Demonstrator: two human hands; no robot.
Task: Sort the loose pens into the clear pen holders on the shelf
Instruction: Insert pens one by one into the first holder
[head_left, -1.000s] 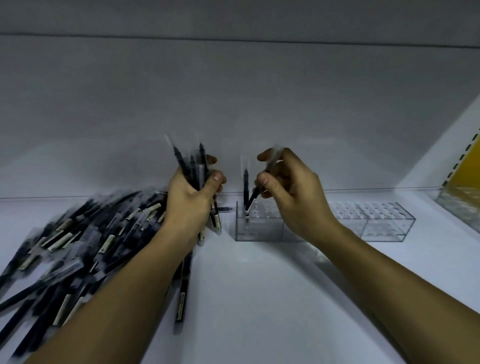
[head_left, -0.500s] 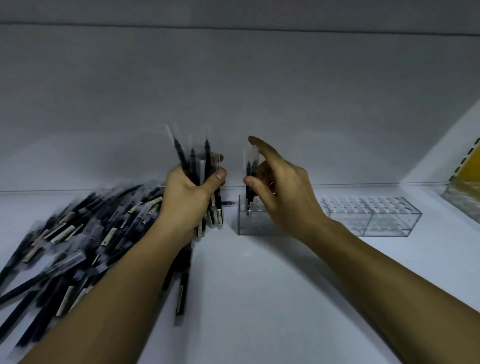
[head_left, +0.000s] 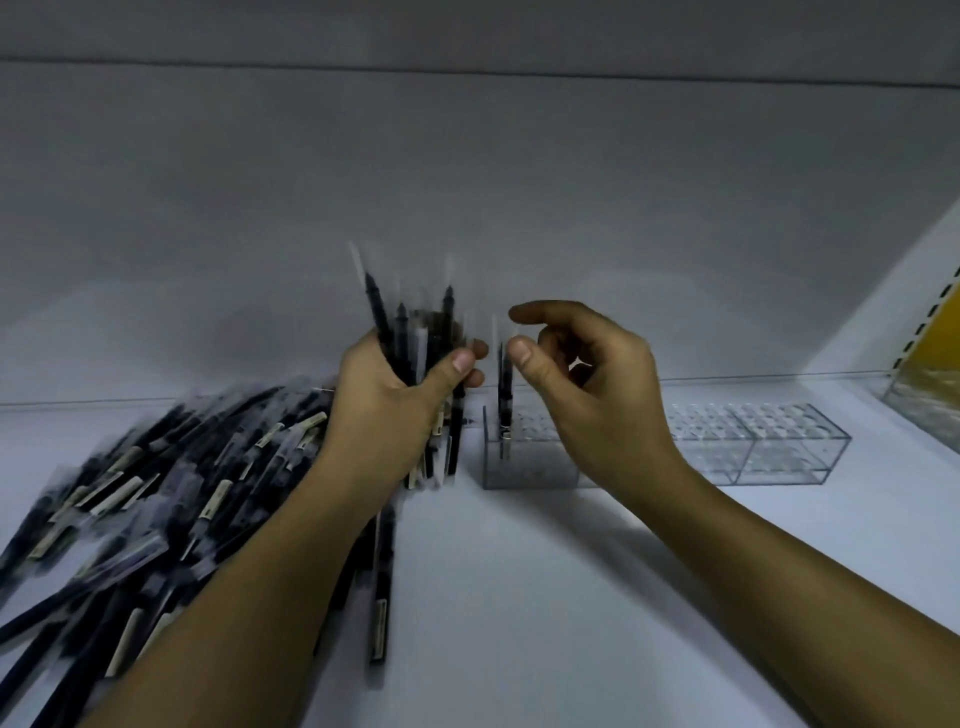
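My left hand (head_left: 395, 400) grips an upright bundle of black pens (head_left: 410, 332) in clear sleeves, just left of the nearest clear pen holder (head_left: 524, 467). A black pen (head_left: 504, 395) stands upright in that holder's left corner. My right hand (head_left: 587, 384) hovers beside this pen, thumb and forefinger apart with nothing between them, other fingers loosely curled. A large pile of loose wrapped pens (head_left: 140, 499) lies on the white shelf (head_left: 519, 597) at the left. More clear holders (head_left: 753, 447) continue to the right.
The shelf's grey back wall rises right behind the holders. A yellow panel and a clear box (head_left: 930, 395) stand at the far right. One pen (head_left: 379, 587) lies alone on the shelf below my left forearm.
My right hand put a pen into the holder's left corner, let it go and drew back slightly with its fingers apart. My left hand kept its bundle, nearly still.
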